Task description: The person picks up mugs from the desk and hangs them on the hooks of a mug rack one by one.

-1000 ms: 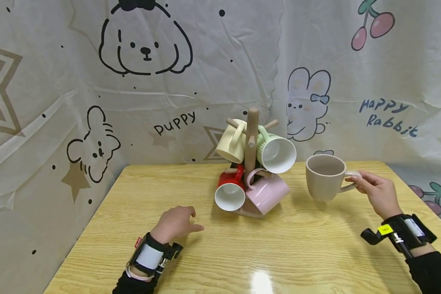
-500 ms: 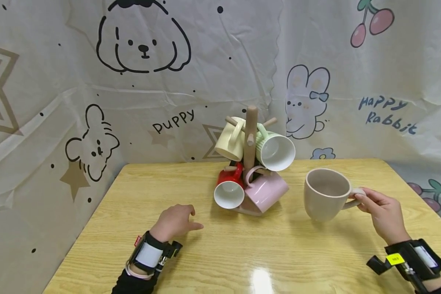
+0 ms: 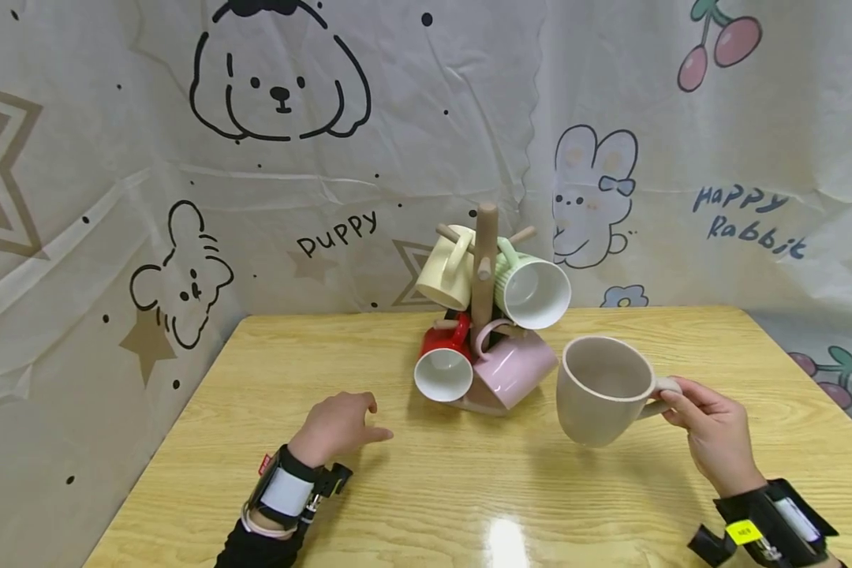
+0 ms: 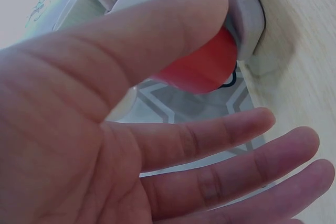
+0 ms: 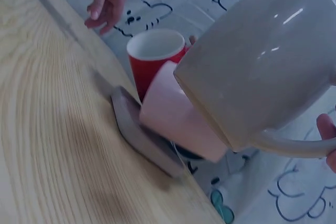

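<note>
My right hand (image 3: 713, 430) pinches the handle of a greyish-beige mug (image 3: 602, 394), held upright above the table to the right of a wooden mug tree (image 3: 486, 260). In the right wrist view the beige mug (image 5: 262, 61) fills the upper right, with fingertips at its handle. On the tree hang a cream mug (image 3: 443, 272), a green mug (image 3: 536, 293), a red mug (image 3: 444, 371) and a pink mug (image 3: 517, 367). Left of the tree, my left hand (image 3: 337, 430) is low over the table with relaxed fingers, holding nothing; its palm (image 4: 121, 156) shows in the left wrist view.
The light wooden table (image 3: 468, 489) spans the lower view. Close behind it hangs a white curtain (image 3: 426, 158) printed with cartoon animals. The pink mug sits between the beige mug and the post.
My right hand has brought the beige mug nearer to me and lower in the head view, then leftward toward the tree. My left hand stays nearly still.
</note>
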